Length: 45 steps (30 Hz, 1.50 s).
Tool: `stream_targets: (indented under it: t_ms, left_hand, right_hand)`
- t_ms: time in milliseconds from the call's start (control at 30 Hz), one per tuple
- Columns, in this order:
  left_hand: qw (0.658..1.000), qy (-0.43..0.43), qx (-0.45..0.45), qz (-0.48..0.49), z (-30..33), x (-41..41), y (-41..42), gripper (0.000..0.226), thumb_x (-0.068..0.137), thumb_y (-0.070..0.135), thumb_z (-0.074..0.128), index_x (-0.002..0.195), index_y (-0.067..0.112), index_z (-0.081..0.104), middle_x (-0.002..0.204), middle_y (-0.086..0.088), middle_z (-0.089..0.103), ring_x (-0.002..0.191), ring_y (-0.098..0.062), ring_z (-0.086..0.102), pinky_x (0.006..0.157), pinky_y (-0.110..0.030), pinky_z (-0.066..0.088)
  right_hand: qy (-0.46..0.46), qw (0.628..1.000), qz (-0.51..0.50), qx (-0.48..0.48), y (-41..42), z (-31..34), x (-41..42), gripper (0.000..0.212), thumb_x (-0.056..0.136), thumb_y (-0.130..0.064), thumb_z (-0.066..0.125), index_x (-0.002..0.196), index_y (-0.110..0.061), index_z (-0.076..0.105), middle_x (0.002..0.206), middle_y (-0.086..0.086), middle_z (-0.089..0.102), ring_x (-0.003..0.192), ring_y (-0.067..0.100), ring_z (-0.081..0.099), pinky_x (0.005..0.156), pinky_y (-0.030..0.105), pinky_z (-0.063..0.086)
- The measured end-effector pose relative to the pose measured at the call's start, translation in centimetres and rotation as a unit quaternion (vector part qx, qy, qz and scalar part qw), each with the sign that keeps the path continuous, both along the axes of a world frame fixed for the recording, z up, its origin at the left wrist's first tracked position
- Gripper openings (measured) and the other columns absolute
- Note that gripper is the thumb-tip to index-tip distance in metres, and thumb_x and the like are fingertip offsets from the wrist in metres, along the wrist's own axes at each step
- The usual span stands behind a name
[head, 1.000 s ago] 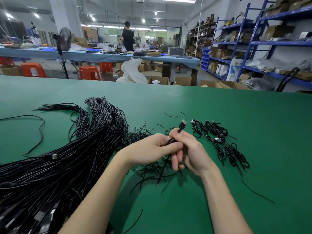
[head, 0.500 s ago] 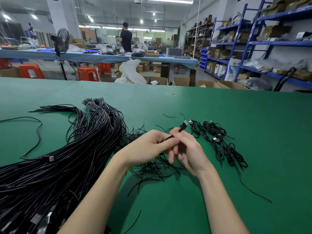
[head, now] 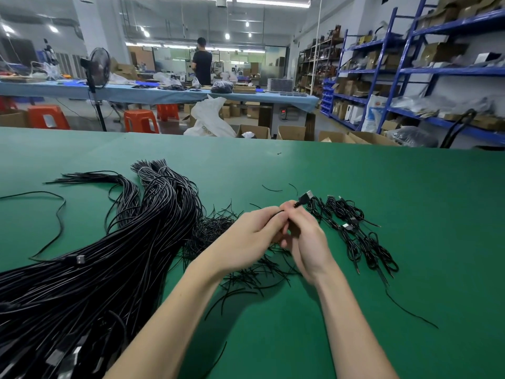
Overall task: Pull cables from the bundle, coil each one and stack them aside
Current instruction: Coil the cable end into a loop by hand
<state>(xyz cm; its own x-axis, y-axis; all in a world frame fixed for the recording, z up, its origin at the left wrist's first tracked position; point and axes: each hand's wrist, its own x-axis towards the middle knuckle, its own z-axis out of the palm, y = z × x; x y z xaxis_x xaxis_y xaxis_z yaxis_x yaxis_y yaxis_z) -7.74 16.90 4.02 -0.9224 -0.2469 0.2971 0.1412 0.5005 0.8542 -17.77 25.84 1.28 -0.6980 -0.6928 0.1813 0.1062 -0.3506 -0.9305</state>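
A thick bundle of black cables lies across the left of the green table. My left hand and my right hand meet at the table's middle, both pinching one black cable; its USB plug sticks up and to the right above my fingertips. The rest of that cable is hidden between my hands. Just right of my hands lies a row of coiled cables. Short black wire ties are scattered under my wrists.
A single loose cable curves at the far left. A stray wire lies at the right. Beyond the table's far edge are orange stools, a standing fan, cardboard boxes, blue shelving and a person standing at a distant bench.
The tail of the cable that hung below my hands has been drawn up out of sight. My hands have closed in tighter around the cable, plug still pointing up and right.
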Motion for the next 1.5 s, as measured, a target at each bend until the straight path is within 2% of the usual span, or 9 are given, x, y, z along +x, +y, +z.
stream_targets:
  t_ms: [200, 400, 600, 700, 833, 1000, 1200, 1367, 1500]
  left_hand:
    - [0.995, 0.03, -0.069, 0.072, 0.2, -0.2, 0.8, 0.033, 0.109, 0.026, 0.041, 0.079, 0.013, 0.048, 0.071, 0.007, 0.05, 0.066, -0.009, 0.043, 0.064, -0.025, 0.037]
    - [0.998, -0.039, -0.003, 0.053, 0.0, -0.2, 0.0, 0.032, 0.109, 0.03, 0.036, 0.096, 0.009, 0.058, 0.1, 0.0, 0.053, 0.094, -0.005, 0.05, 0.085, -0.021, 0.037]
    - [0.987, -0.035, 0.154, 0.03, -1.2, -0.4, -0.2, 0.029, 0.109, 0.033, 0.038, 0.105, 0.024, 0.065, 0.1, 0.016, 0.075, 0.099, 0.002, 0.067, 0.081, -0.004, 0.045]
    - [0.973, -0.018, 0.228, 0.0, -1.4, -0.5, 0.3, 0.03, 0.109, 0.031, 0.037, 0.108, 0.026, 0.067, 0.096, 0.006, 0.077, 0.093, -0.012, 0.074, 0.092, -0.02, 0.052]
    - [0.948, -0.017, 0.316, -0.033, -1.6, -0.5, 0.5, 0.033, 0.11, 0.032, 0.035, 0.118, 0.026, 0.066, 0.1, -0.009, 0.075, 0.091, -0.031, 0.073, 0.091, -0.041, 0.056]
    - [0.9, 0.02, 0.436, -0.008, -1.4, -0.8, 0.4, 0.03, 0.11, 0.027, 0.036, 0.111, 0.006, 0.058, 0.104, -0.013, 0.073, 0.079, -0.023, 0.072, 0.073, -0.038, 0.06]
    - [0.933, -0.034, 0.355, -0.043, -1.4, -0.3, 0.2, 0.03, 0.11, 0.029, 0.035, 0.123, 0.016, 0.059, 0.103, -0.006, 0.074, 0.09, -0.023, 0.07, 0.075, -0.034, 0.057]
    - [0.925, -0.072, 0.367, -0.075, -1.5, -0.2, 0.7, 0.031, 0.109, 0.029, 0.037, 0.107, 0.011, 0.062, 0.108, -0.014, 0.069, 0.098, -0.028, 0.066, 0.081, -0.039, 0.057]
    - [0.919, -0.088, 0.373, -0.093, -1.3, 0.1, 0.5, 0.038, 0.109, 0.029, 0.037, 0.117, 0.001, 0.06, 0.112, -0.013, 0.068, 0.1, -0.027, 0.067, 0.088, -0.043, 0.059]
  right_hand:
    - [0.015, 0.999, -0.035, -0.007, 0.1, 0.5, -0.1, 0.04, 0.103, -0.018, 0.054, 0.065, -0.027, 0.065, 0.068, -0.01, 0.057, 0.064, 0.004, 0.054, 0.063, 0.023, 0.044]
    - [0.086, 0.993, -0.062, 0.057, 0.7, 0.6, -0.5, 0.029, 0.1, -0.029, 0.062, 0.072, -0.028, 0.071, 0.081, -0.008, 0.07, 0.086, 0.009, 0.065, 0.095, 0.042, 0.051]
    - [0.14, 0.983, -0.082, 0.087, 1.0, 1.5, -0.9, 0.025, 0.102, -0.03, 0.059, 0.084, -0.02, 0.071, 0.077, -0.009, 0.072, 0.075, 0.007, 0.069, 0.07, 0.03, 0.06]
    - [0.127, 0.984, -0.064, 0.11, 1.4, 1.8, -0.7, 0.028, 0.105, -0.03, 0.052, 0.089, -0.023, 0.073, 0.082, -0.011, 0.074, 0.07, 0.005, 0.07, 0.052, 0.025, 0.055]
    - [0.102, 0.987, -0.043, 0.116, 1.3, 1.9, -0.7, 0.027, 0.106, -0.03, 0.049, 0.099, -0.019, 0.073, 0.083, -0.014, 0.075, 0.066, 0.005, 0.065, 0.058, 0.032, 0.052]
    - [0.149, 0.977, -0.029, 0.148, 1.9, 1.5, -1.5, 0.015, 0.095, -0.03, 0.07, 0.108, -0.022, 0.071, 0.099, -0.004, 0.077, 0.083, 0.006, 0.073, 0.074, 0.022, 0.057]
    - [0.132, 0.982, -0.02, 0.133, 2.2, 1.8, -1.7, 0.013, 0.095, -0.03, 0.069, 0.101, -0.024, 0.079, 0.096, 0.003, 0.078, 0.08, 0.014, 0.066, 0.072, 0.021, 0.056]
    - [0.139, 0.983, -0.049, 0.106, 2.1, 2.2, -1.3, 0.01, 0.093, -0.029, 0.072, 0.09, -0.026, 0.08, 0.085, 0.013, 0.075, 0.068, 0.029, 0.051, 0.063, 0.043, 0.047]
    - [0.13, 0.982, 0.007, 0.138, 2.5, 2.3, -1.4, 0.014, 0.093, -0.02, 0.07, 0.087, -0.019, 0.082, 0.075, 0.009, 0.073, 0.058, 0.022, 0.053, 0.045, 0.024, 0.039]
